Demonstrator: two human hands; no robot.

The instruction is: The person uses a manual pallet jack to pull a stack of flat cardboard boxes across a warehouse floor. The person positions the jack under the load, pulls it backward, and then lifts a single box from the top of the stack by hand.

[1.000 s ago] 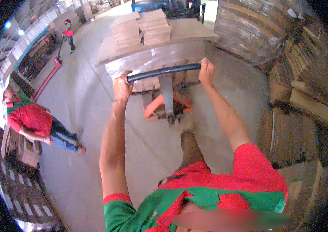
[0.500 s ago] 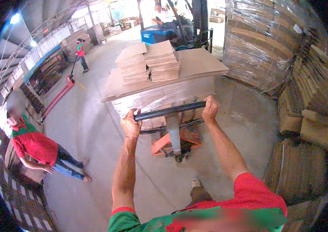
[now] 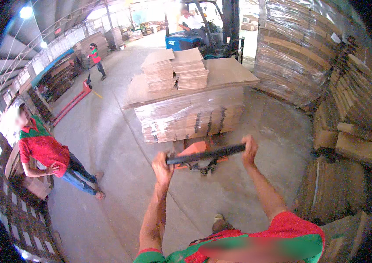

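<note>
Fingers of our left hand (image 3: 162, 165) curl tight around the near-left end of the black tubular bar handle (image 3: 205, 154), and those of our right hand (image 3: 250, 149) are clamped on its far-right end, both arms stretched out ahead of us. From the handle's middle the shaft drops to the orange steel pallet jack (image 3: 200, 152), which sits just beyond the bar on the grey concrete floor (image 3: 120, 175). Beyond the handle, the jack carries a tall stack of flat brown cardboard sheets (image 3: 190, 111), with two smaller bundles on top. Farther past it stands a blue forklift (image 3: 194, 37) with a seated person. Right of the handle rise wrapped cardboard piles (image 3: 300, 57). Left of the handle a person in a red and green shirt (image 3: 41, 147) stands; far beyond, another person (image 3: 96, 59) holds a red pallet jack (image 3: 74, 101).
</note>
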